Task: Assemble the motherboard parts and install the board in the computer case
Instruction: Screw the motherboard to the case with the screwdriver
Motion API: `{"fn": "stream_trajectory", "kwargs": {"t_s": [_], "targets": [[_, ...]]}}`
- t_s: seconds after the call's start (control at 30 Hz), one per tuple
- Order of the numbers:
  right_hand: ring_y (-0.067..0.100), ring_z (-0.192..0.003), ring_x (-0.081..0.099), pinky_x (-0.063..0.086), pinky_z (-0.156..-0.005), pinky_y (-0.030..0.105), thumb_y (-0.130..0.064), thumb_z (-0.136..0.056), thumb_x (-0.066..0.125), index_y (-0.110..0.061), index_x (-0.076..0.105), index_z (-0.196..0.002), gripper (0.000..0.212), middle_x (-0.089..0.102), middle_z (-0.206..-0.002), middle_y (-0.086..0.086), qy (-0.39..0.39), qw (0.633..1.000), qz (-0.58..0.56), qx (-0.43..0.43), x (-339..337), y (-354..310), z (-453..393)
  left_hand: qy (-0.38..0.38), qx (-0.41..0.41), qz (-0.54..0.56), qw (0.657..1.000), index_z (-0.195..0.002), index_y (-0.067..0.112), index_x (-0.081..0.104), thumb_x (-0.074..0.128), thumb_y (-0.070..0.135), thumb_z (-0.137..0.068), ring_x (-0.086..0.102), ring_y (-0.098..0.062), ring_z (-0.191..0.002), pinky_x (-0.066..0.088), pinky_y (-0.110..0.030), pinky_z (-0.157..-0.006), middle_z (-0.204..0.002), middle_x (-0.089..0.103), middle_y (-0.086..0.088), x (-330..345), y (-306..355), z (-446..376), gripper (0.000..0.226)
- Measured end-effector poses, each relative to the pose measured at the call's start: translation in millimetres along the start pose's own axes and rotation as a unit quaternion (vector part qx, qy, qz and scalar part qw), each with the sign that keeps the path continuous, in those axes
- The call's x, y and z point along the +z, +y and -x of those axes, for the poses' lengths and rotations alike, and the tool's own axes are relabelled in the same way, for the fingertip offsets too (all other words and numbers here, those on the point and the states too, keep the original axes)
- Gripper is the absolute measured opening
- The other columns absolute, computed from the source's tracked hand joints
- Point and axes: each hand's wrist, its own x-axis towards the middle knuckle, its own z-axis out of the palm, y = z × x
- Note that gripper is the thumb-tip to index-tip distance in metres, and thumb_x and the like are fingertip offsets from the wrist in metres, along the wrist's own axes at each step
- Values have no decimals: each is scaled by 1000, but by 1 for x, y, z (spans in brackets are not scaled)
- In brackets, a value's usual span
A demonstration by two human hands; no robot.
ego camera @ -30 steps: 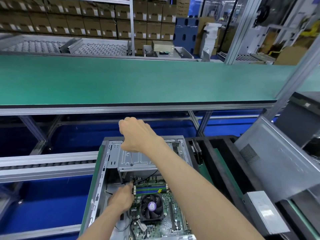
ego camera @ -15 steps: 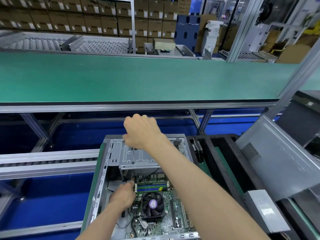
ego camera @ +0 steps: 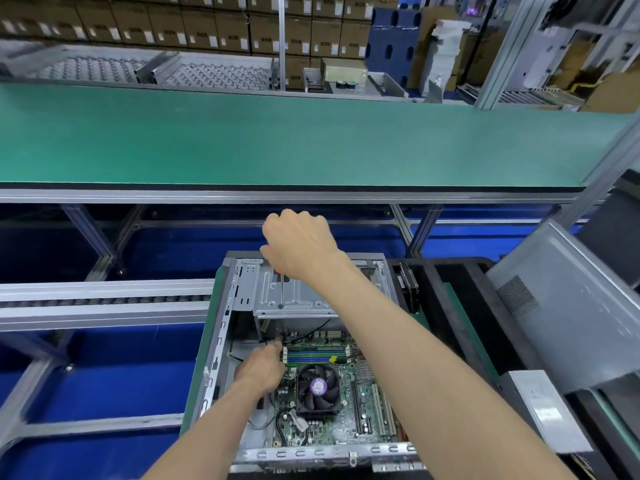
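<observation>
An open grey computer case point(ego camera: 221, 327) lies flat below me. The green motherboard point(ego camera: 367, 410) sits inside it, with a black CPU fan point(ego camera: 317, 388) and RAM sticks point(ego camera: 315, 355) fitted. My right hand point(ego camera: 301, 244) is fisted above the drive cage point(ego camera: 294, 299), gripping a screwdriver whose orange handle end and thin shaft point(ego camera: 282, 299) run down to the board's top left corner. My left hand point(ego camera: 261, 370) reaches into the case, fingertips pinched at the shaft's tip by that corner. The tip itself is hidden.
A long green conveyor belt point(ego camera: 277, 143) runs across ahead, with a roller track point(ego camera: 104, 299) at left. A grey side panel point(ego camera: 568, 313) leans at right above a black foam tray point(ego camera: 460, 306) and a silver power supply point(ego camera: 543, 410). Stacked cardboard boxes fill the back.
My right hand with the screwdriver has risen slightly and shifted right over the drive cage. My left hand has stayed at the board's top left corner.
</observation>
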Motion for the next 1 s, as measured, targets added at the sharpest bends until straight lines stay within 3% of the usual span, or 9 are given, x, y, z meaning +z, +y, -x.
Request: {"fn": "stream_trajectory", "kwargs": {"t_s": [0.07, 0.17, 0.23, 0.33, 0.47, 0.63, 0.77, 0.93, 1.0], "targets": [[26, -67, 43, 29, -60, 35, -28, -88, 63, -14, 33, -73, 36, 31, -71, -3, -1, 1000, 16, -8, -1, -1, -1, 0, 1, 3, 1000, -148, 26, 39, 37, 4, -86, 60, -29, -115, 51, -38, -87, -133, 60, -10, 1, 0, -1, 66], [21, -63, 40, 23, -54, 32, -17, -76, 63, -14, 43, -78, 20, 39, -81, 0, -47, 997, -60, -34, -5, -1, -2, 1, 3, 2, 1000, -146, 26, 41, 37, 4, -87, 61, -29, -109, 51, -37, -84, -128, 63, -10, 2, 0, -2, 63], [25, -68, 42, 28, -59, 34, -13, -80, 62, -12, 46, -87, 17, 40, -79, 1, -38, 998, -53, -27, -3, -2, -1, 2, 2, 0, 1000, -144, 26, 44, 37, 5, -87, 61, -29, -107, 52, -39, -84, -125, 63, -10, 3, -1, -2, 61], [27, -70, 44, 31, -61, 35, -23, -91, 60, -15, 39, -81, 25, 28, -70, -3, -4, 1000, 14, -2, -2, -2, -1, 3, 1, -2, 1000, -144, 26, 44, 37, 5, -88, 61, -30, -109, 52, -40, -86, -128, 62, -10, 3, -1, -3, 60], [23, -66, 43, 27, -55, 32, -15, -76, 61, -14, 46, -81, 16, 42, -81, 1, -51, 996, -60, -33, -7, 1, -2, 1, 4, -1, 1000, -148, 25, 40, 37, 5, -89, 59, -29, -115, 51, -40, -90, -136, 58, -10, 3, -1, -3, 62], [27, -69, 43, 32, -62, 36, -28, -93, 60, -15, 40, -82, 26, 30, -71, -2, -4, 1000, 21, 2, -2, 0, -2, 2, 2, -3, 1000, -146, 25, 42, 37, 6, -88, 60, -29, -111, 52, -40, -88, -134, 59, -9, 3, -2, -3, 61], [21, -64, 42, 26, -54, 31, -17, -76, 62, -14, 47, -82, 17, 43, -82, 2, -64, 996, -51, -30, -9, 3, -3, 4, 4, -8, 1000, -142, 24, 45, 37, 5, -87, 60, -30, -108, 53, -42, -87, -131, 60, -10, 4, -1, -4, 59], [26, -69, 44, 30, -62, 36, -24, -93, 57, -15, 41, -82, 21, 30, -73, -2, -25, 1000, 15, -1, -4, 3, -1, 2, 1, -7, 1000, -142, 25, 45, 37, 6, -87, 60, -30, -108, 53, -41, -87, -131, 60, -10, 6, -3, -6, 58], [27, -72, 45, 31, -64, 38, -28, -87, 61, -15, 45, -89, 20, 35, -77, -1, -37, 999, 2, -8, -7, 4, -1, 1, 3, -2, 1000, -145, 26, 42, 37, 6, -87, 59, -31, -112, 52, -42, -89, -133, 60, -11, 6, -3, -7, 62]]}}
